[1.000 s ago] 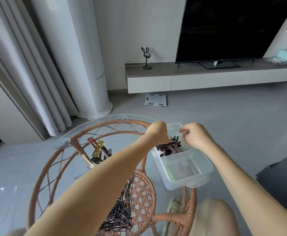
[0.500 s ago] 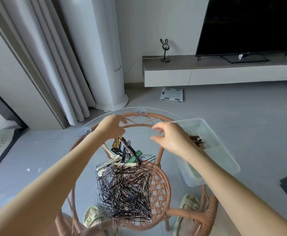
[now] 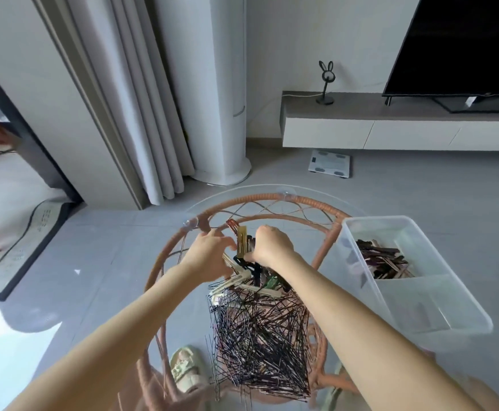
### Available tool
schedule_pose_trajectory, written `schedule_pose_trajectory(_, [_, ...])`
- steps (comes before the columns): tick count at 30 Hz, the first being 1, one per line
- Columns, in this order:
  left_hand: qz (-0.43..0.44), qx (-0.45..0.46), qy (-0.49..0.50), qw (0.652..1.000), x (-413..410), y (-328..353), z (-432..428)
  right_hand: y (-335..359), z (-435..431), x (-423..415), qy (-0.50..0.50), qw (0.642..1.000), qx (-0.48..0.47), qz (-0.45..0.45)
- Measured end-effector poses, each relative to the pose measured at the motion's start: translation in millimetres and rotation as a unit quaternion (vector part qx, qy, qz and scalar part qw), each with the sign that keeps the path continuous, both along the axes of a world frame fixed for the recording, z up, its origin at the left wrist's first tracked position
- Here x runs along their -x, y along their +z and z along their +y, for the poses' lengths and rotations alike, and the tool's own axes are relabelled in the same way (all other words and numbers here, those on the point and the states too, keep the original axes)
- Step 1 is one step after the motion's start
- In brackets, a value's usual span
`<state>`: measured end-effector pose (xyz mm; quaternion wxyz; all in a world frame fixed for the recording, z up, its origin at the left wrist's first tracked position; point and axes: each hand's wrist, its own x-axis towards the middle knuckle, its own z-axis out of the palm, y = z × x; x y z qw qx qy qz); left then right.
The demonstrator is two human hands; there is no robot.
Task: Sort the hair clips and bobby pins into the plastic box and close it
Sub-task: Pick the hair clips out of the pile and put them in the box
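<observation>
A heap of mixed hair clips [image 3: 261, 278] lies on the round glass table [image 3: 183, 292], just beyond a big pile of black bobby pins [image 3: 260, 336]. Both hands are at the clip heap. My left hand [image 3: 209, 253] pinches at a gold clip [image 3: 242, 241] that stands up between the hands. My right hand [image 3: 272, 247] has its fingers closed on dark clips at the heap's top. The clear plastic box [image 3: 438, 310] sits open at the table's right edge. Several dark clips [image 3: 381, 259] lie in its far compartment. Its near compartment looks bare, and no lid is visible.
The glass top rests on a rattan ring frame [image 3: 272, 200]. Through the glass a sandalled foot [image 3: 184, 369] shows on the grey floor. Farther off are a bathroom scale [image 3: 329, 163], a white column unit [image 3: 221, 114], curtains and a low TV cabinet [image 3: 390, 132].
Both hands left the box and moved left to the clip heap, where they closed on clips. The camera swung left, so the box now sits at the right.
</observation>
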<state>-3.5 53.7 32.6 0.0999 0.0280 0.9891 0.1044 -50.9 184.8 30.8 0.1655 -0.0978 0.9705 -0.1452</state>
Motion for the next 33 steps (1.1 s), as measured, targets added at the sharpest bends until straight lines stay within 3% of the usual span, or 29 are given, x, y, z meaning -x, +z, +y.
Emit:
schedule_pose_trajectory(8, [-0.063, -0.049, -0.052, 0.995, 3.7, 10.0, -1.3, -0.8, 9.4, 9.4, -0.068, 0.996, 0.061, -0.021])
schedule_pose_trajectory(15, [0.007, -0.024, -0.049, 0.998, -3.8, 14.8, -9.1, 17.8, 34.5, 7.0, -0.112, 0.980, 0.161, 0.040])
schedule_pose_trajectory(20, [0.063, 0.006, -0.041, 0.997, -7.8, 27.4, -12.3, 42.9, 57.8, -6.1, -0.109, 0.949, 0.259, 0.145])
schedule_pose_trajectory(26, [0.107, -0.018, -0.025, 0.994, -8.9, 58.4, 6.6, 81.7, 104.2, -26.8, -0.159, 0.892, 0.392, 0.160])
schedule_pose_trajectory(30, [0.126, -0.079, -0.020, 0.989, -9.2, 79.8, 33.5, 97.4, 154.1, -26.9, -0.250, 0.812, 0.509, 0.138])
schedule_pose_trajectory(33, [0.141, -0.138, -0.030, 0.980, -7.8, 90.8, 64.7, 100.2, 191.9, -20.8, -0.320, 0.761, 0.546, 0.140])
